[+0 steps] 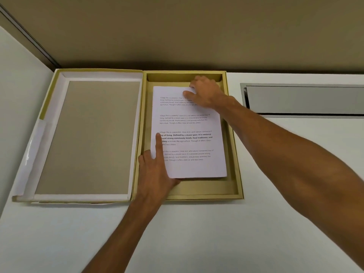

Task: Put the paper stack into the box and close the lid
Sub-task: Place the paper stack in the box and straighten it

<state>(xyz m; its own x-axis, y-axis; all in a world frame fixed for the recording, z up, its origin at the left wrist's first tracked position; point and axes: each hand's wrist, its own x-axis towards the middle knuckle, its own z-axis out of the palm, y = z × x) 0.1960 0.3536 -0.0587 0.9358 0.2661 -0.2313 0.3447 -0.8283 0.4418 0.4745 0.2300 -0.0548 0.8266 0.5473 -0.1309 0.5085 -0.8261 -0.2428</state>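
A white paper stack [189,131] with printed text lies inside the shallow tan box [236,160] on the white table. My left hand [157,170] grips the stack's near-left corner, index finger stretched flat on the top sheet and thumb tucked under the near edge. My right hand [204,91] holds the far-right corner, thumb on top and fingers curled behind the far edge. The box's hinged lid [86,136] lies open flat to the left, grey inner face up.
A tan partition wall [177,32] rises right behind the box. A grey metal cable slot [303,99] is set into the table to the right. White tabletop [216,233] stretches in front of the box.
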